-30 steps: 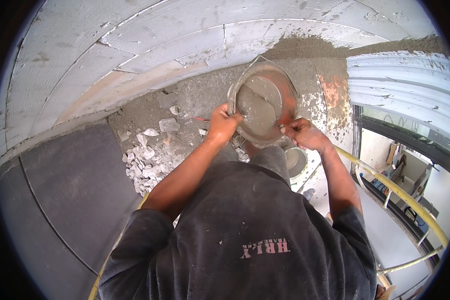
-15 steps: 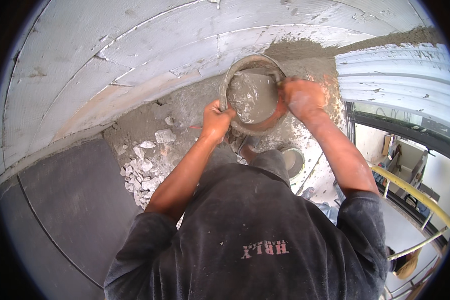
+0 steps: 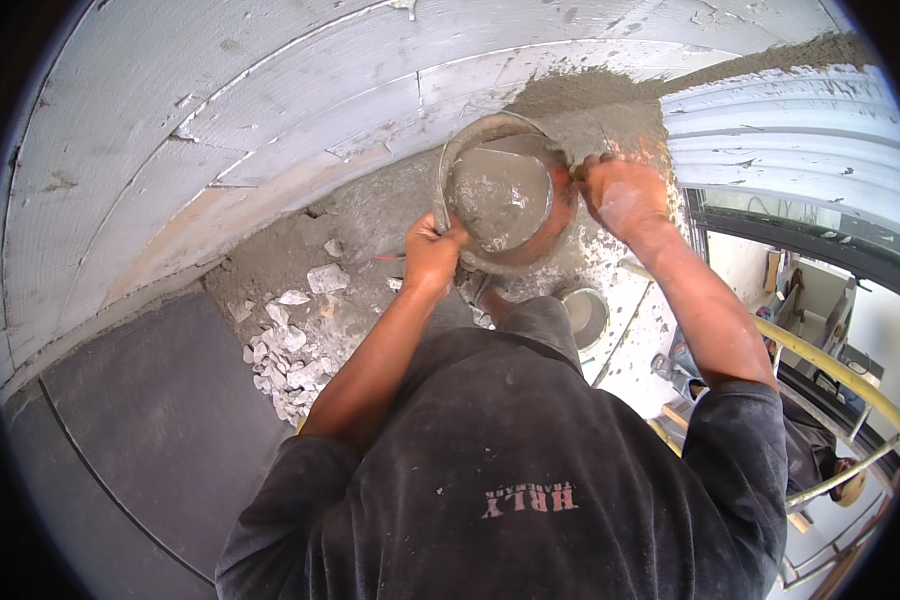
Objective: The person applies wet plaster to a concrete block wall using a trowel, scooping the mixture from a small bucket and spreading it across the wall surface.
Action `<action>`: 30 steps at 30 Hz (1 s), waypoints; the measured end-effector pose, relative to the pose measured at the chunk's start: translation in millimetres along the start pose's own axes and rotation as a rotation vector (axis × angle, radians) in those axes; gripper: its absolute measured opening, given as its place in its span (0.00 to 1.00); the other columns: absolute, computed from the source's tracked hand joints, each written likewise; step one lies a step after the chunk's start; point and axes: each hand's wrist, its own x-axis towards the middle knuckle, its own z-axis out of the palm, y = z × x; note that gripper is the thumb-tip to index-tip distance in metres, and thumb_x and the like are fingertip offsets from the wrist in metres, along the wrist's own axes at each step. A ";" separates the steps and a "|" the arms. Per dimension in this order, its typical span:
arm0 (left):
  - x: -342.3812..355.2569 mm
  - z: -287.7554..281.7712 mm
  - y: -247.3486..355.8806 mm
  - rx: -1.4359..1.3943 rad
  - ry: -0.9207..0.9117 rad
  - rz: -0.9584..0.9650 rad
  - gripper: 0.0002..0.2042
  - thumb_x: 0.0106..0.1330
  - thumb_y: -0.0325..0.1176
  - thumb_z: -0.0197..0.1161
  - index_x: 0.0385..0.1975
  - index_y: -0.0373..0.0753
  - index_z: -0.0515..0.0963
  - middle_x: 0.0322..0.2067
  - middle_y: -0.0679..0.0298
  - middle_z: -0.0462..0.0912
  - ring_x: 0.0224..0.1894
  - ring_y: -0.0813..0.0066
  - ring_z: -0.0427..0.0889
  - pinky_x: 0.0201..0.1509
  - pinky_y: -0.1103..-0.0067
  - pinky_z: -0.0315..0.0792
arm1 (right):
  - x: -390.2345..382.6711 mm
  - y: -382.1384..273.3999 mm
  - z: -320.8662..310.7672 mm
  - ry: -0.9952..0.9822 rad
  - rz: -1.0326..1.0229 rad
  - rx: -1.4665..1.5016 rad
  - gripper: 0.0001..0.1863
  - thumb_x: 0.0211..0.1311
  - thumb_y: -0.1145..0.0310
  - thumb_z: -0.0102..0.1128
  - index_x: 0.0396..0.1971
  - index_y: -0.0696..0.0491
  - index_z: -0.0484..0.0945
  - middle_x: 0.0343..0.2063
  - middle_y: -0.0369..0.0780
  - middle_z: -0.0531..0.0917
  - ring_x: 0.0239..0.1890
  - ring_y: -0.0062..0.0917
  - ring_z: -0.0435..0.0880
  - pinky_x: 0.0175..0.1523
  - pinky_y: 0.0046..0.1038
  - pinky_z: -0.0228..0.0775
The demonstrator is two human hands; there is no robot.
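My left hand [image 3: 432, 250] grips the left rim of a worn bucket [image 3: 558, 205] that has grey, wet mortar [image 3: 495, 190] in it, with a lighter wet patch near the middle. My right hand [image 3: 618, 195] is closed at the bucket's upper right edge, around a small yellowish thing that I cannot make out. The bucket is held above the mortar-stained floor [image 3: 370, 190], over my legs and feet. A smaller round pail [image 3: 588, 318] with greyish contents stands below it, to the right of my knees.
A white block wall [image 3: 270, 80] curves across the top. Rubble [image 3: 288, 365] lies left of my legs, beside dark panels [image 3: 150, 420]. At right are a white ribbed sheet [image 3: 780, 130], a window opening and yellow scaffold tubing [image 3: 830, 370]. Another person [image 3: 808, 450] in dark clothing is at lower right.
My right hand moved from the bucket's lower right rim up to its upper right edge. The bucket shifted slightly left. The other person has come further into view.
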 end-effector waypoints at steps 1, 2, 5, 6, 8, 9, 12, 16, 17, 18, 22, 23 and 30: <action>-0.8 -1.0 2.3 -0.020 0.015 0.008 0.07 0.59 0.15 0.61 0.32 0.35 0.79 0.28 0.64 0.83 0.26 0.78 0.80 0.29 0.79 0.74 | -0.1 -3.9 -0.2 0.001 -0.004 0.005 0.15 0.73 0.55 0.56 0.41 0.49 0.86 0.37 0.47 0.88 0.41 0.42 0.89 0.46 0.42 0.81; 0.4 -0.7 4.7 -0.016 0.020 0.010 0.07 0.59 0.15 0.61 0.32 0.35 0.79 0.28 0.64 0.83 0.26 0.78 0.80 0.29 0.79 0.74 | -2.6 -9.2 -1.5 -0.111 -0.034 0.062 0.14 0.71 0.58 0.55 0.42 0.50 0.86 0.39 0.47 0.89 0.43 0.43 0.89 0.48 0.41 0.81; 2.0 0.9 8.0 0.008 -0.028 0.034 0.07 0.60 0.15 0.60 0.32 0.35 0.79 0.28 0.64 0.83 0.27 0.78 0.80 0.30 0.79 0.73 | -17.9 -9.2 20.8 -0.226 -0.048 0.209 0.16 0.70 0.58 0.57 0.47 0.52 0.84 0.41 0.48 0.89 0.44 0.46 0.89 0.50 0.42 0.80; 0.9 2.1 8.6 0.013 -0.025 0.026 0.07 0.60 0.15 0.60 0.32 0.35 0.79 0.28 0.64 0.83 0.27 0.79 0.79 0.30 0.79 0.73 | -20.5 -5.6 41.5 -0.279 -0.104 0.407 0.17 0.71 0.56 0.57 0.48 0.52 0.84 0.41 0.48 0.89 0.44 0.46 0.88 0.50 0.42 0.80; -0.3 9.4 16.4 0.021 -0.035 0.025 0.07 0.60 0.15 0.60 0.33 0.35 0.79 0.28 0.65 0.83 0.27 0.79 0.79 0.30 0.78 0.73 | -30.9 -12.8 69.0 -0.163 -0.221 0.663 0.23 0.72 0.49 0.58 0.51 0.53 0.84 0.37 0.47 0.89 0.34 0.41 0.89 0.42 0.40 0.81; -4.7 12.8 20.6 0.036 -0.036 0.028 0.06 0.59 0.16 0.60 0.30 0.36 0.78 0.27 0.68 0.80 0.27 0.82 0.75 0.30 0.79 0.70 | -35.4 -9.0 71.0 -0.158 -0.215 0.667 0.23 0.72 0.49 0.58 0.51 0.53 0.84 0.37 0.47 0.89 0.34 0.41 0.89 0.42 0.40 0.81; -1.3 -10.3 12.7 0.103 -0.033 0.048 0.06 0.59 0.16 0.60 0.30 0.36 0.78 0.26 0.68 0.80 0.26 0.82 0.75 0.29 0.79 0.69 | -49.9 -17.2 44.2 -0.653 0.134 1.005 0.27 0.72 0.45 0.61 0.33 0.60 0.82 0.20 0.39 0.80 0.16 0.20 0.78 0.25 0.27 0.73; 4.5 -6.2 8.1 0.042 -0.069 0.074 0.06 0.60 0.16 0.60 0.31 0.36 0.79 0.28 0.65 0.83 0.27 0.80 0.79 0.30 0.79 0.72 | -83.0 -20.1 85.2 -0.533 0.187 1.483 0.25 0.74 0.50 0.61 0.20 0.53 0.74 0.14 0.32 0.75 0.12 0.15 0.71 0.18 0.24 0.64; 3.8 -3.5 11.3 0.051 -0.084 0.077 0.06 0.60 0.16 0.60 0.31 0.36 0.79 0.28 0.65 0.83 0.27 0.80 0.79 0.30 0.79 0.72 | -86.3 -23.7 87.5 -0.518 0.193 1.494 0.25 0.74 0.50 0.61 0.20 0.53 0.74 0.14 0.32 0.75 0.12 0.15 0.71 0.18 0.24 0.64; 1.8 -1.7 14.6 0.079 -0.070 0.051 0.06 0.59 0.16 0.60 0.31 0.36 0.78 0.27 0.66 0.81 0.27 0.81 0.77 0.30 0.79 0.70 | -88.9 -26.5 90.4 -0.480 0.210 1.514 0.26 0.74 0.50 0.60 0.20 0.53 0.74 0.14 0.32 0.75 0.12 0.15 0.71 0.19 0.24 0.64; 0.4 11.9 24.7 0.143 -0.048 0.014 0.06 0.60 0.17 0.60 0.30 0.37 0.77 0.27 0.67 0.80 0.27 0.81 0.76 0.30 0.79 0.70 | -99.7 -31.3 95.3 -0.290 0.253 1.481 0.25 0.73 0.53 0.62 0.20 0.56 0.75 0.15 0.35 0.76 0.15 0.19 0.75 0.22 0.27 0.67; -0.6 10.5 24.0 0.156 -0.059 0.005 0.06 0.60 0.17 0.60 0.30 0.37 0.77 0.27 0.67 0.80 0.27 0.81 0.76 0.30 0.79 0.70 | -102.5 -33.2 91.7 -0.208 0.269 1.397 0.26 0.71 0.50 0.64 0.21 0.58 0.77 0.15 0.39 0.77 0.17 0.24 0.78 0.25 0.31 0.71; 0.6 31.9 34.8 0.243 -0.095 -0.012 0.06 0.60 0.16 0.60 0.31 0.36 0.77 0.27 0.65 0.81 0.26 0.79 0.78 0.29 0.77 0.72 | -103.4 -7.4 45.6 0.146 0.312 0.580 0.17 0.72 0.58 0.56 0.38 0.57 0.86 0.34 0.51 0.89 0.35 0.44 0.89 0.41 0.45 0.80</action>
